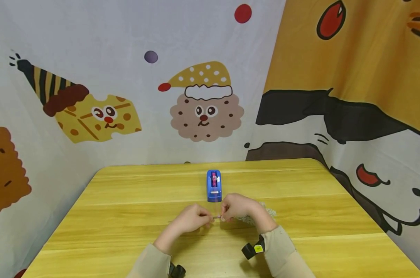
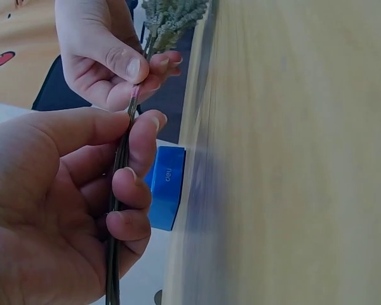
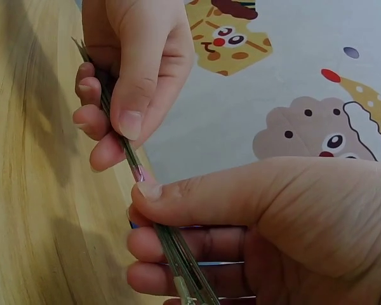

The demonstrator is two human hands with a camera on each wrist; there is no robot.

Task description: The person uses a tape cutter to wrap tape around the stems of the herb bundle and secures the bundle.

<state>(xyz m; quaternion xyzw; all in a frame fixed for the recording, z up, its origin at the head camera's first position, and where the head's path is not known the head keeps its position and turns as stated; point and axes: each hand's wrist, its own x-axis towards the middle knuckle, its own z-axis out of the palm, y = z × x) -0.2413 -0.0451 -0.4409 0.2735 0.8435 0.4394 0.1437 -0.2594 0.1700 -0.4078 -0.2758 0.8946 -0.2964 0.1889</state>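
Observation:
Between both hands lies a bunch of thin dark green stems topped with small pale grey-green flowers. My left hand holds the lower stems, thumb against the forefinger and the other fingers curled round. Close beside it, my right hand pinches the stems nearer the flower heads, which stick out to the right beneath it. A shiny pinkish band of tape shows on the stems between the two hands. Just beyond them stands a blue tape dispenser with a pink core; a faint see-through strip runs from its front towards the stems.
The wood-grain table spreads out on both sides of the hands. Behind it hangs a cloth printed with cartoon figures. Black wrist cameras sit by the beige sleeves.

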